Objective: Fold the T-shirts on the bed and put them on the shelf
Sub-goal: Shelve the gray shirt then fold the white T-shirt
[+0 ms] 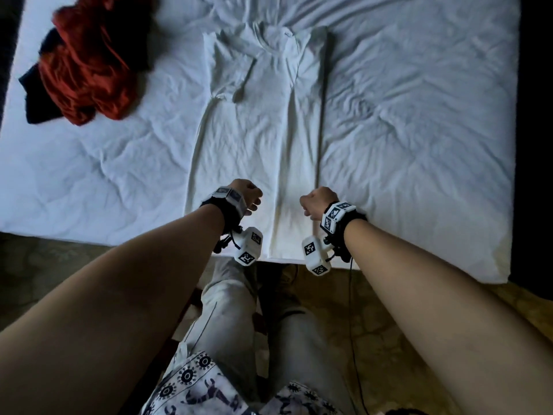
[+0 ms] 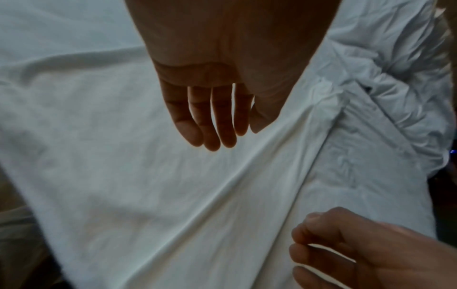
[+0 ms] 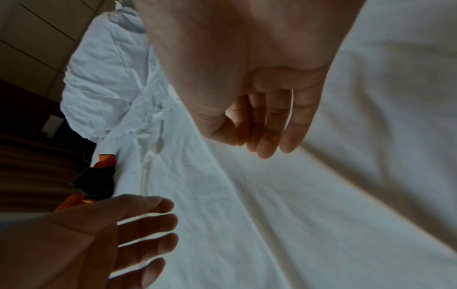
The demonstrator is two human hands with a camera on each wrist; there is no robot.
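Note:
A white T-shirt lies flat along the bed, collar at the far end, its sides folded in to a long strip. My left hand and right hand hover side by side just above its near end, a small gap between them. Neither holds anything. In the left wrist view the left hand hangs over the T-shirt with relaxed fingers. In the right wrist view the right hand has loosely bent fingers above the cloth.
A crumpled red garment lies on a dark garment at the bed's far left. The bed's near edge runs just below my wrists, with my legs and the floor beneath. Rumpled white bedding is bunched beyond the collar.

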